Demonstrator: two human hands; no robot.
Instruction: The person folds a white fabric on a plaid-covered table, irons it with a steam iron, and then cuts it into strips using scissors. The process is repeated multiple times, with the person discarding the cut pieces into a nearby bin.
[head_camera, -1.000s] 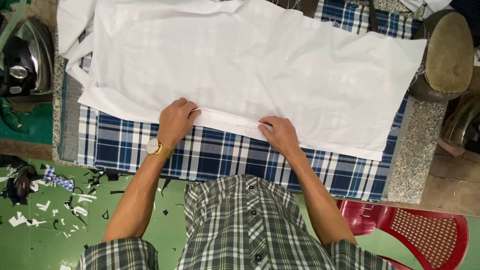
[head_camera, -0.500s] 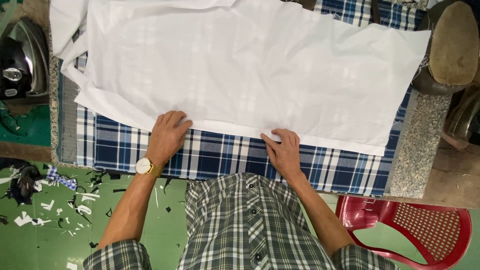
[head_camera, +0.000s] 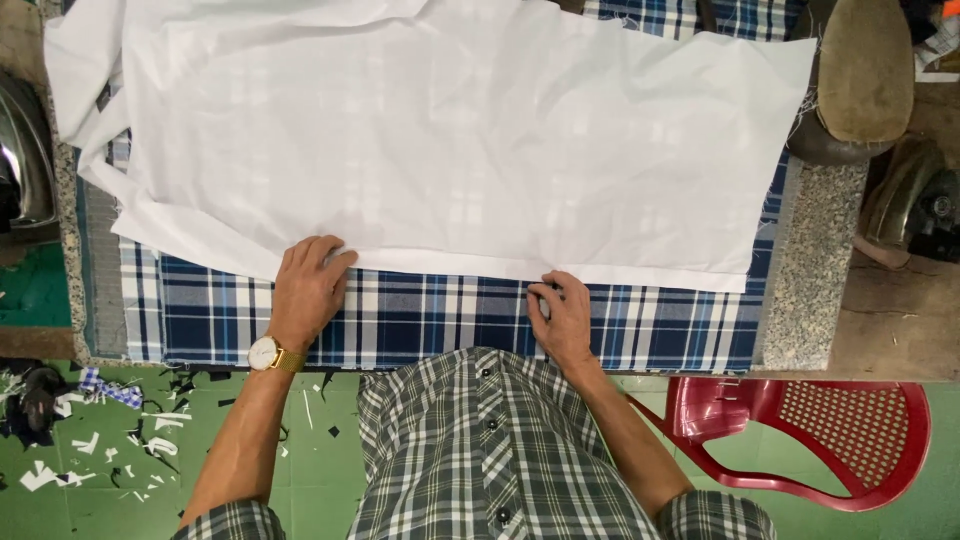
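A large white cloth lies spread over a blue plaid pad on a stone-topped table. My left hand, with a gold watch at the wrist, lies flat on the pad, its fingertips touching the cloth's near edge. Further right, my right hand has its fingers curled and pinches the same near edge. The cloth's left side is bunched and hangs past the pad.
A red plastic chair stands at the lower right. A dark iron sits at the left edge. A brown padded block rests at the upper right. Paper scraps litter the green floor.
Both hands slid toward me along the pad, drawing the cloth's near edge closer. The folded strip seen earlier along that edge is flattened out.
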